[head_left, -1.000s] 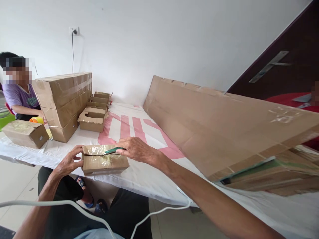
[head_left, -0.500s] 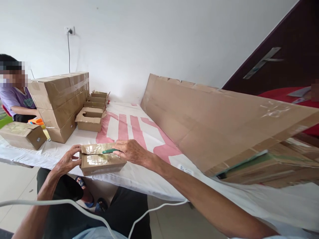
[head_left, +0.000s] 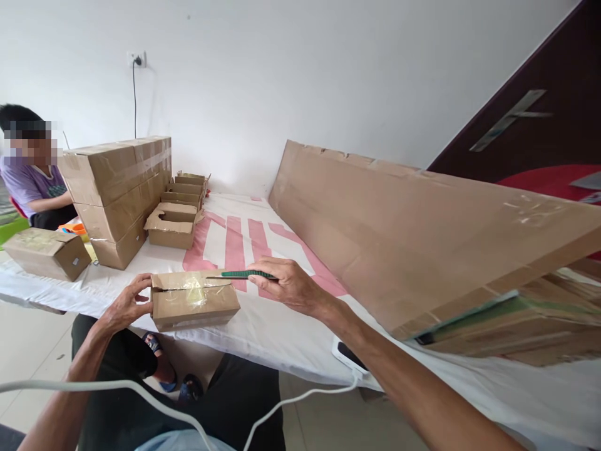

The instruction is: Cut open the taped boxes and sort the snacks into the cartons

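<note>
A small cardboard box (head_left: 195, 308) with shiny clear tape across its top lies near the front edge of the table. A seam in the tape runs lengthwise along the lid. My left hand (head_left: 126, 305) grips the box's left end, fingertips at its upper corner and thumb lower on the side. In my right hand (head_left: 295, 287) is a green-handled utility knife (head_left: 237, 274). Its thin blade points left, at the right part of the box's top; from here I cannot tell whether the tip touches the tape.
Taped cartons (head_left: 117, 178) are stacked at left, with a single closed box (head_left: 47, 254) before them. Several cut-open boxes (head_left: 171, 235) stand behind. A large cardboard sheet (head_left: 375, 232) leans along the right. A white device (head_left: 345, 357) with a cable lies at the front edge. A person (head_left: 35, 178) sits far left.
My right hand has moved right with the knife, off the middle of the lid, so the blade now shows. My left hand and the box stay in place.
</note>
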The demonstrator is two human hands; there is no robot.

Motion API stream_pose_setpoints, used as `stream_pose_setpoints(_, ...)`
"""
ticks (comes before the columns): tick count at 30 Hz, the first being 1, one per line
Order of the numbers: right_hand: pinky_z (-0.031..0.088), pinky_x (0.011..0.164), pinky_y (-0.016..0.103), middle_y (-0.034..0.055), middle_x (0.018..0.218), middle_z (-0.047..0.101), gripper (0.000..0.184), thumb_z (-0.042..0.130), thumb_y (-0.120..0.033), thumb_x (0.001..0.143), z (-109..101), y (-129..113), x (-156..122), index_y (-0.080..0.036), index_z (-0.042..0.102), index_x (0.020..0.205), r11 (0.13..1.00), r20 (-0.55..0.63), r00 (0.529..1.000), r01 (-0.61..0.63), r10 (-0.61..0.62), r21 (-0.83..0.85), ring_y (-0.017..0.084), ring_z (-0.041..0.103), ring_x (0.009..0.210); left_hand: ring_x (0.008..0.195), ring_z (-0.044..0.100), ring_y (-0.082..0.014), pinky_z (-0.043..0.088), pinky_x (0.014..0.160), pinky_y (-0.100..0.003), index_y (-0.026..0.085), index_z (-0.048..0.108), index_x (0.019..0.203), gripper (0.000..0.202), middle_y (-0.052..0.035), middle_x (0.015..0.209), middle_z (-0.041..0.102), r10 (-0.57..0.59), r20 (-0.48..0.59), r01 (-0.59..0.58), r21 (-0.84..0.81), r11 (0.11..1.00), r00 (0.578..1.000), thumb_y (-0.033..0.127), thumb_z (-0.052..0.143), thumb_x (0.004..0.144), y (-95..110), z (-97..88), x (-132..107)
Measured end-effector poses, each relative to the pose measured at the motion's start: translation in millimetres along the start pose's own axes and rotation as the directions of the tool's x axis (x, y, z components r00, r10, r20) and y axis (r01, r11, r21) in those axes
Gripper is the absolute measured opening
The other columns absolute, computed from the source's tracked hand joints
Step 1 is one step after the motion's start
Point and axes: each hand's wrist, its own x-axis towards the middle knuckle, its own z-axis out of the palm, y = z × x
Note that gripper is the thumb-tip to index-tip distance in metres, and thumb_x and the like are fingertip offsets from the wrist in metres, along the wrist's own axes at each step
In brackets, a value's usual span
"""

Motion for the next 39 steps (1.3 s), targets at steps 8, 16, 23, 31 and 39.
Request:
stream_pose_setpoints(8,0.043,0.067,0.027,0.0029,0.084,0.071,0.026,0.054,-0.028,0.11,26.1,-31.2,29.8,-0.021,0.079,0.106,0.988,0.053,0.988,0.147,-0.144,-0.052,0.015,0.06,0.071,0.137,0.061,-0.0332,0.061,0.1,-0.038,0.031,0.08,0.127,0.045,-0.0081,0.156,0.055,0.006,-0.01,-0.006,0.033,0.999,1.0,0.033,0.08,0.082,0.3,4.0,-3.5)
stream_pose_setpoints(16,0.036,0.065,0.027,0.0023,0.085,0.07,0.026,0.054,-0.027,0.11,43.3,-34.7,45.9,-0.021,0.079,0.107,0.974,0.187,0.971,0.175,-0.146,-0.147,0.014,0.056,0.073,0.135,0.062,-0.032,0.06,0.099,-0.039,0.031,0.079,0.127,0.047,-0.0077,0.151,0.057,-0.005,-0.022,0.006,0.041,0.999,1.0,0.032,0.077,0.08,5.0,8.3,-5.8)
stream_pose_setpoints(23,0.033,0.065,0.028,0.0028,0.086,0.07,0.025,0.056,-0.028,0.109,41.1,-29.1,48.9,-0.02,0.079,0.103,0.97,0.237,0.967,0.143,-0.094,-0.199,0.014,0.056,0.073,0.134,0.062,-0.0311,0.059,0.099,-0.038,0.031,0.079,0.127,0.047,-0.0076,0.15,0.058,0.002,-0.038,0.001,0.072,0.997,0.999,0.032,0.076,0.08,3.4,8.5,-7.2)
stream_pose_setpoints(31,0.029,0.063,0.029,0.0038,0.092,0.074,0.025,0.055,-0.028,0.11,38.3,-18.1,40.1,-0.023,0.08,0.111,0.958,0.297,0.954,0.118,-0.036,-0.262,0.015,0.059,0.075,0.134,0.063,-0.0312,0.059,0.1,-0.039,0.032,0.079,0.128,0.047,-0.008,0.148,0.059,0.004,-0.03,-0.001,0.107,0.994,1.0,0.035,0.075,0.081,2.8,5.5,-4.6)
stream_pose_setpoints(39,0.035,0.065,0.029,0.0042,0.084,0.072,0.031,0.054,-0.03,0.109,10.8,12.4,6.0,-0.021,0.08,0.096,0.949,0.215,0.977,0.051,0.018,-0.31,0.016,0.059,0.071,0.133,0.064,-0.0317,0.06,0.098,-0.038,0.032,0.079,0.128,0.049,-0.0072,0.149,0.059,-0.008,-0.006,0.009,0.154,0.988,1.0,0.033,0.074,0.079,6.4,2.4,-3.8)
